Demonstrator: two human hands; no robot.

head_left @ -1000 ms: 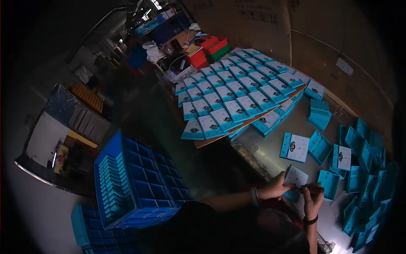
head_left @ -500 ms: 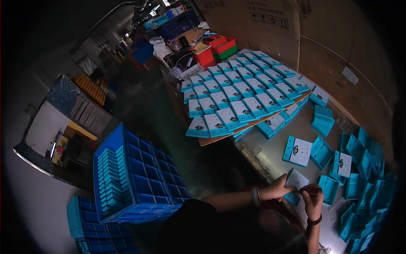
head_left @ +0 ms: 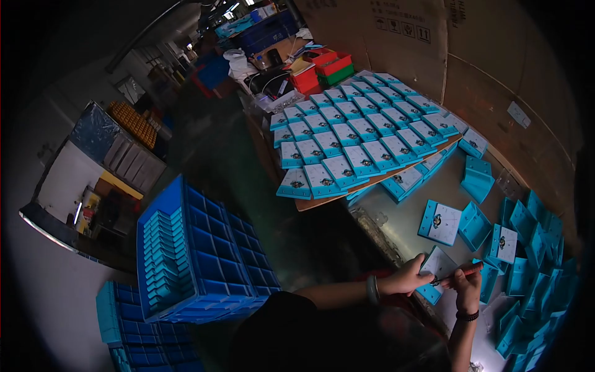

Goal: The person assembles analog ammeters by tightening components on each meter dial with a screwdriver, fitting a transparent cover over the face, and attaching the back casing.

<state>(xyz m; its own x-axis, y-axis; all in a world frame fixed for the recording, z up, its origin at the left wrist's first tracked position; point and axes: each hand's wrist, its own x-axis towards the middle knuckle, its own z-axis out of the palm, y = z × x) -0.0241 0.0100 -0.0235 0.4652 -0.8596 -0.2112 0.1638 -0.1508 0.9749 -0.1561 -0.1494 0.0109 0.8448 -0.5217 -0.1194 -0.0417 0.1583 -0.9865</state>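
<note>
Left hand (head_left: 403, 280) outstretched, fingers clamped on teal box (head_left: 440, 263); right hand (head_left: 468, 291) opposite, fingers closed around red tool (head_left: 472, 269).

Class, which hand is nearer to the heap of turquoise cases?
Right. The right hand is a little left of the heap; the left hand, holding a case, is farther left.

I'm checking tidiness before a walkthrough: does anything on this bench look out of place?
The loose blue cases at far right lie jumbled, some on edge, unlike the neat rows of cases on the wooden board.
</note>
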